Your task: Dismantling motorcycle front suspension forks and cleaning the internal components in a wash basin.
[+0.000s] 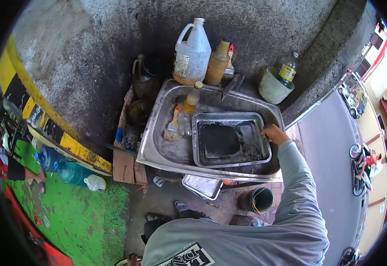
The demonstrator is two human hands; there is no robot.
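My right hand [274, 133] is closed on the right rim of a rectangular metal tray [232, 165], its fingertips over the edge. A dark, grimy film covers the tray's bottom. The tray lies inside a large stained metal sink basin [162, 150]. Left of the tray, in the basin, are a paintbrush [173, 125] with a pale handle and a clear plastic bottle [192, 97] with some amber liquid. At the bottom edge, my left hand [133, 260] shows only in part, low beside my body near a pale round rim; its fingers are too dark and cut off to read.
Behind the basin stand a white jug [192, 55], a brown bottle [218, 62] and another paintbrush [230, 62]. A broad blade [232, 86] rests on the rim. A white pot [274, 88] holds a yellow-labelled bottle [287, 71]. Below are a foil-lined tray [202, 185] and a dark bucket [261, 199].
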